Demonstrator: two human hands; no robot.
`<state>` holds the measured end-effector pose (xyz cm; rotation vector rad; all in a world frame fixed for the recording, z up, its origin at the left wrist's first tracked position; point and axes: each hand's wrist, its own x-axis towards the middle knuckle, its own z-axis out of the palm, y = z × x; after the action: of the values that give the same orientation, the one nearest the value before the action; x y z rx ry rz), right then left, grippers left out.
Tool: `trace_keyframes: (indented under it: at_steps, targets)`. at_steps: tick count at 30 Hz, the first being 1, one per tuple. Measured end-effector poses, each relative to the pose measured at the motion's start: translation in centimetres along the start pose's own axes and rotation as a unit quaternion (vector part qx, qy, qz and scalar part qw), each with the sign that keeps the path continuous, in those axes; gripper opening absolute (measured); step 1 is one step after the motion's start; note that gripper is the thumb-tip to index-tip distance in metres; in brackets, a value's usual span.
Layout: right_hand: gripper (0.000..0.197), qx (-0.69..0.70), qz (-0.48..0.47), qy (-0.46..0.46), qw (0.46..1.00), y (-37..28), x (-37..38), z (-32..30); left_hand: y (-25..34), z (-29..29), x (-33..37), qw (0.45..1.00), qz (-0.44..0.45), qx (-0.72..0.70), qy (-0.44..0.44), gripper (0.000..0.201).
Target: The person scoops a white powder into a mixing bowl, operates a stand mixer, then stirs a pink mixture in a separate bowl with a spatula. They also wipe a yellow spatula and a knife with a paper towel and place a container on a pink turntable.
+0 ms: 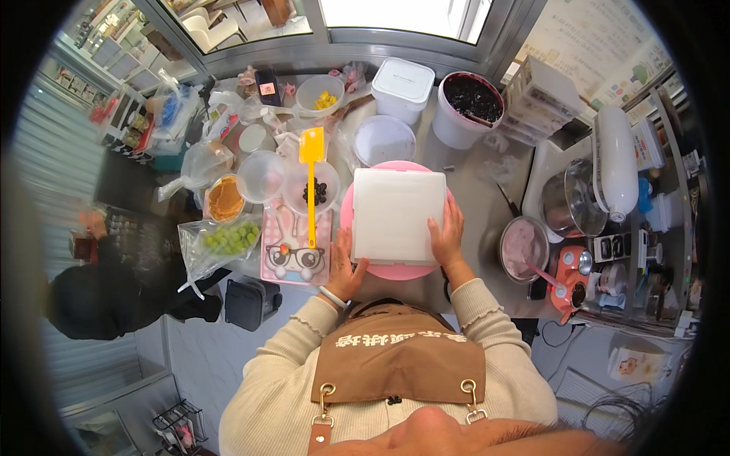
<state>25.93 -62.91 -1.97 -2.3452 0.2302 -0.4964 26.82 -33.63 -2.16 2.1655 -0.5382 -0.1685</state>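
Observation:
A white square box (400, 216) lies flat in front of me on a round pink turntable (346, 210). My left hand (347, 272) is at its near left corner, fingers along the side and thumb by the near edge. On the opposite side, my right hand (448, 235) grips the right edge with its thumb on top. The box sits between both hands; the fingertips below its edge are partly hidden. To the left, a yellow spatula (311, 190) lies across a bowl of dark berries (315, 191) and a pink rabbit-faced tray (296, 262).
Green grapes (230, 239) in a plastic bag and an orange-brown round food (226, 199) are at left. Behind stand a white lidded tub (403, 85) and a bucket of dark filling (470, 109). At right are a bowl of pink cream (525, 249), a knife (509, 201) and a stand mixer (614, 163).

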Motion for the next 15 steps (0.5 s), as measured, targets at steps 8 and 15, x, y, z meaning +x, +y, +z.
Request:
trace_keyframes:
  at_steps: [8, 15]
  targets:
    - [0.063, 0.020, 0.055, -0.019, 0.998, 1.4, 0.0, 0.2, 0.6, -0.2, 0.1, 0.996, 0.025, -0.077, 0.028, 0.089]
    - [0.070, 0.009, 0.021, -0.066, 0.998, 1.3, -3.4, -4.3, 0.9, -1.6, 0.1, 0.998, 0.048, -0.038, -0.001, 0.090]
